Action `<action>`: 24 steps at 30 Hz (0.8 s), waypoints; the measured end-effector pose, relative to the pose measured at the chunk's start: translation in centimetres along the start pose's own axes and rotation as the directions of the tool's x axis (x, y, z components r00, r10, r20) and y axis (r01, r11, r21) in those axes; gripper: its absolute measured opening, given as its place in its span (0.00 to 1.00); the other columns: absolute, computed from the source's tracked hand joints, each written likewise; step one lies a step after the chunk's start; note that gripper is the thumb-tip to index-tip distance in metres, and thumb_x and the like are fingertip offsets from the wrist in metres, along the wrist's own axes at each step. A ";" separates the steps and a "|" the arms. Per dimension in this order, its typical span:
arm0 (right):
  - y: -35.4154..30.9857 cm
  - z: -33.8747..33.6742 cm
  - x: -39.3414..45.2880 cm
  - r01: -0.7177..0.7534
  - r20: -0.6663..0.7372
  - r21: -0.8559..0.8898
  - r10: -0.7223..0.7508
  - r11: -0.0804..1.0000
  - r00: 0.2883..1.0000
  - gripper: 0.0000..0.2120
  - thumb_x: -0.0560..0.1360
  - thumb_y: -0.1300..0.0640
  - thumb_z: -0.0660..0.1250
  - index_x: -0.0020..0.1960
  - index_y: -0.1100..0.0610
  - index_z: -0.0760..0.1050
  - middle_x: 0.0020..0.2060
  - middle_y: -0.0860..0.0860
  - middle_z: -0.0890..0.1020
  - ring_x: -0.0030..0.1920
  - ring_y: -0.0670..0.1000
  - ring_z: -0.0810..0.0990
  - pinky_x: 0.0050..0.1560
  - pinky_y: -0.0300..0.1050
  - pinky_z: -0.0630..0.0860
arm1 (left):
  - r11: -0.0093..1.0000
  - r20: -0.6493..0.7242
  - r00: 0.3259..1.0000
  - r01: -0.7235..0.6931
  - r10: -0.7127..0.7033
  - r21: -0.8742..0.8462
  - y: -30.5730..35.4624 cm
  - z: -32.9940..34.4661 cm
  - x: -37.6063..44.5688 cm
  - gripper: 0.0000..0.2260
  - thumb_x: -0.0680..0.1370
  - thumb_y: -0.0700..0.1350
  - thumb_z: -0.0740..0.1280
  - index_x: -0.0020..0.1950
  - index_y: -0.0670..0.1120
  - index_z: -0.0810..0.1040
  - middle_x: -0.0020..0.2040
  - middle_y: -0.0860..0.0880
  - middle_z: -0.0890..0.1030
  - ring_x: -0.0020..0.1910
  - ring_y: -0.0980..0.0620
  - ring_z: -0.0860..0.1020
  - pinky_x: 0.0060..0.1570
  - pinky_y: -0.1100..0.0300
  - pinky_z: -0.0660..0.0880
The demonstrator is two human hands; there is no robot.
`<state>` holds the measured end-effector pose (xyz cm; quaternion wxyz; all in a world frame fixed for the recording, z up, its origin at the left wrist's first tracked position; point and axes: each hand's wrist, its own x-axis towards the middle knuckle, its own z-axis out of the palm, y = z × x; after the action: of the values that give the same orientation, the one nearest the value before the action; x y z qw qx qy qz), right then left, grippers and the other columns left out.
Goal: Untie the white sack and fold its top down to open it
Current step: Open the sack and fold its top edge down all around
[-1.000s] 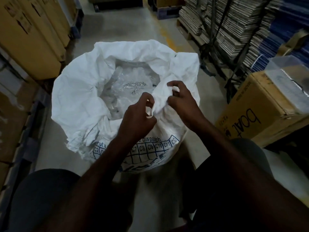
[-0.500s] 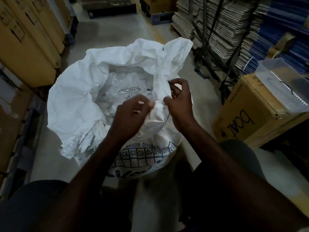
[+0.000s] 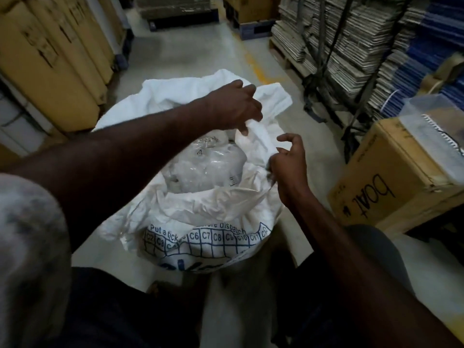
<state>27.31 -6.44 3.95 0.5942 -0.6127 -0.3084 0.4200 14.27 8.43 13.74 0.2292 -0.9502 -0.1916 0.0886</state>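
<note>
The white sack stands on the floor between my knees, its mouth open, with a blue printed grid on its near side. Clear plastic packets fill it. My left hand reaches across to the far right part of the rim and grips the white cloth there. My right hand is at the near right rim and pinches the fabric edge, its index finger raised and curled. The near rim is rolled down in a crumpled band.
A cardboard box marked "boat" sits close on the right with a clear plastic case on top. Strapped stacks of flat cartons line the right side, tall yellow cartons the left. Bare concrete floor runs ahead.
My left hand has left the near rim and reached over to the far right side of the rim. My right hand stayed at the near right rim. The camera has tilted.
</note>
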 end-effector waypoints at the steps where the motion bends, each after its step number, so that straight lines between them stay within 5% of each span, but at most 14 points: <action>1: -0.1 -0.2 0.2 -0.029 -0.008 -0.008 0.029 1.000 1.000 0.24 0.69 0.68 0.61 0.63 0.51 0.70 0.40 0.54 0.81 0.29 0.50 0.75 0.30 0.45 0.69 | 0.999 0.018 0.999 0.031 -0.030 -0.038 -0.2 -0.1 0.4 0.23 0.77 0.60 0.74 0.65 0.46 0.80 0.63 0.46 0.82 0.59 0.37 0.77 0.51 0.46 0.72; 5: -0.7 -1.1 1.5 -0.185 0.077 -0.033 0.187 0.982 0.979 0.25 0.70 0.46 0.74 0.66 0.47 0.76 0.55 0.52 0.85 0.50 0.53 0.85 0.42 0.48 0.78 | 0.952 0.078 0.981 0.192 -0.178 -0.237 -0.4 0.7 1.5 0.29 0.77 0.59 0.76 0.66 0.40 0.74 0.58 0.37 0.80 0.57 0.34 0.80 0.48 0.43 0.74; 7: -0.7 -1.7 1.9 -0.227 0.192 -0.004 0.223 0.974 0.956 0.24 0.70 0.40 0.78 0.62 0.51 0.83 0.54 0.53 0.89 0.54 0.55 0.88 0.54 0.54 0.83 | 0.942 0.095 0.979 0.202 -0.183 -0.268 -0.3 1.4 1.8 0.34 0.74 0.59 0.79 0.69 0.41 0.71 0.59 0.36 0.77 0.55 0.32 0.79 0.48 0.42 0.75; 13: 0.2 -2.5 3.1 -0.344 0.285 0.313 0.259 0.885 0.923 0.21 0.76 0.57 0.75 0.66 0.64 0.81 0.59 0.62 0.86 0.61 0.62 0.86 0.63 0.59 0.82 | 0.994 -0.021 0.995 0.099 -0.100 -0.053 0.5 1.2 2.6 0.58 0.67 0.57 0.83 0.87 0.60 0.51 0.85 0.44 0.60 0.74 0.33 0.67 0.65 0.36 0.72; 20: -0.6 -3.3 4.4 -0.285 0.127 0.359 0.257 0.889 0.958 0.12 0.78 0.71 0.67 0.61 0.64 0.78 0.63 0.68 0.82 0.63 0.65 0.83 0.69 0.63 0.78 | 0.998 0.014 0.999 -0.048 0.048 -0.030 3.0 0.8 3.2 0.47 0.72 0.49 0.75 0.86 0.63 0.54 0.88 0.55 0.54 0.85 0.38 0.57 0.76 0.32 0.61; 24: -1.0 -3.4 4.2 -0.294 0.095 0.447 0.282 0.845 0.955 0.21 0.71 0.76 0.61 0.58 0.59 0.77 0.61 0.67 0.82 0.62 0.67 0.83 0.64 0.67 0.80 | 0.996 0.095 0.993 -0.058 0.065 -0.070 3.6 0.5 4.1 0.44 0.74 0.47 0.71 0.86 0.63 0.54 0.87 0.56 0.57 0.87 0.42 0.50 0.79 0.25 0.50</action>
<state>32.35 -4.29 4.11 0.6476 -0.4898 -0.1135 0.5726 19.05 7.39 11.27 0.1848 -0.9574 -0.1761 0.1352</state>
